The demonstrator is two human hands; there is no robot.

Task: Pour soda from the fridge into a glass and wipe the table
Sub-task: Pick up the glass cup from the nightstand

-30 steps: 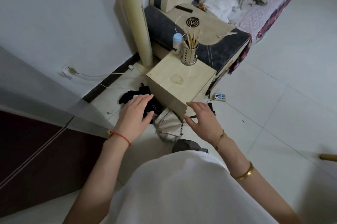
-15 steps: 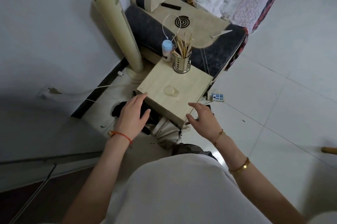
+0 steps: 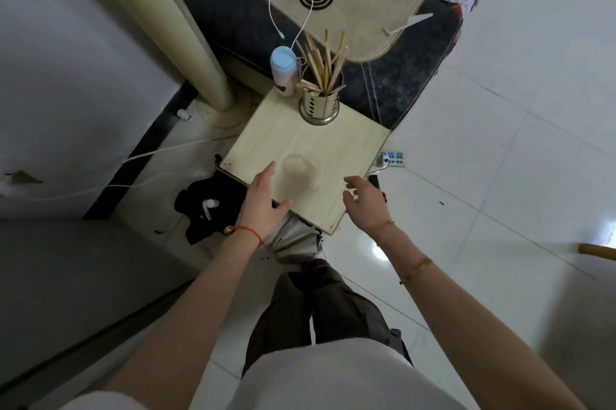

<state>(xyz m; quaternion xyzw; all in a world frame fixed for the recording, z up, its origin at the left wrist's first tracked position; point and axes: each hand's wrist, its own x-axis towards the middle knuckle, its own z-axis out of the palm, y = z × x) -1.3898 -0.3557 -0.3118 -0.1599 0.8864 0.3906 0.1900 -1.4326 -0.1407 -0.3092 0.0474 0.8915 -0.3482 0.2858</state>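
A clear glass [image 3: 299, 170] stands on the small light wooden table [image 3: 336, 156], near its front edge. My left hand [image 3: 265, 201] reaches over the table's near left edge, fingers straight, just left of the glass and holding nothing. My right hand [image 3: 365, 201] hovers at the table's near right corner, fingers loosely spread, also holding nothing. No soda or cloth is in view.
At the table's back stand a metal holder of chopsticks [image 3: 320, 102] and a blue-capped bottle [image 3: 284, 71]. A tall cream fan [image 3: 160, 26] stands to the left, a sofa [image 3: 333, 9] behind. Dark clothes [image 3: 206, 206], a power strip [image 3: 391, 157] and cables lie on the tiled floor.
I have stepped closer to the table. Both hands have moved forward, the left now over the table's edge beside the glass, the right at its corner.
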